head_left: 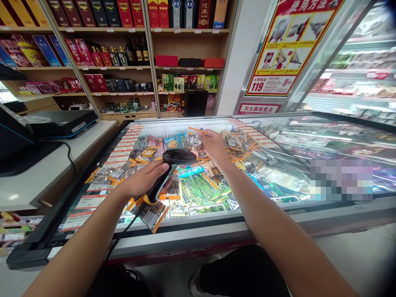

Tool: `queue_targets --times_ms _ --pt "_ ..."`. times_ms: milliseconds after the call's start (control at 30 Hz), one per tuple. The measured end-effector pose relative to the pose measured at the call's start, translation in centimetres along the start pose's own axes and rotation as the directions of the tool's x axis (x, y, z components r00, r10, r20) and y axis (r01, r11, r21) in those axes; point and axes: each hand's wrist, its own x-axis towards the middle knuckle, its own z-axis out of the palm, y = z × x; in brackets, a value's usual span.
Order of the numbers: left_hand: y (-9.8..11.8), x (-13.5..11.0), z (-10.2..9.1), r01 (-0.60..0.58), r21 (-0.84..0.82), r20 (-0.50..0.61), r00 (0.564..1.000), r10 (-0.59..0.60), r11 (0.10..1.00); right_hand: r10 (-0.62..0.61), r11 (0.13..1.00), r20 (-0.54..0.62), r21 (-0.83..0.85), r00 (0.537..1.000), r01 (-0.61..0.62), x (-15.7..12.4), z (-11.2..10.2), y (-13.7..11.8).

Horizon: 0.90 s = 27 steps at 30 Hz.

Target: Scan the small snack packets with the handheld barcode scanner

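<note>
Left hand is gripping one black scanner at centre frame; right hand is pinching one snack packet above the freezer lid; wooden shelves are standing upper left.

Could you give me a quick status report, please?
Left hand shut on scanner. Right hand holds snack packet over freezer lid. More packets beside it; nothing blocking.

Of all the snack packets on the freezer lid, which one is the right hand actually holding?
The clear, orange-edged packet at the far end of the lid, pinched and lifted by the right hand. The others lie flat; the left hand grips a black scanner.
</note>
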Motion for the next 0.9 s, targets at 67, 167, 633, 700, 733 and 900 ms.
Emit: queue_targets --times_ms 67,167,633,700,733,900 --pt "0.0 0.0 0.0 0.007 -0.006 0.003 1.000 -0.007 1.000 -0.005 1.000 -0.004 0.004 1.000 0.005 0.0 -0.1 0.0" --pt "0.1 0.0 0.1 0.002 -0.023 0.005 1.000 -0.002 1.000 -0.015 1.000 -0.016 -0.011 1.000 0.015 -0.1 0.0 0.0" --pt "-0.3 0.3 -0.2 -0.023 -0.066 -0.036 0.999 0.021 0.998 -0.072 0.862 -0.281 -0.500 0.957 -0.082 5.2 -8.1 1.8" --pt "-0.5 0.3 -0.3 -0.015 -0.070 -0.036 0.999 0.013 0.997 -0.023 0.755 -0.253 -0.639 0.967 -0.149 5.4 -8.5 2.6" --pt "-0.7 0.4 -0.5 -0.018 -0.067 -0.040 0.999 0.016 0.998 -0.016 0.698 -0.256 -0.695 0.966 -0.173 5.4 -8.5 2.9" --pt "-2.1 1.0 -1.8 -0.081 -0.117 -0.066 0.995 0.074 0.990 -0.198 0.567 -0.234 -0.820 0.952 -0.083 4.0 -7.3 1.7"
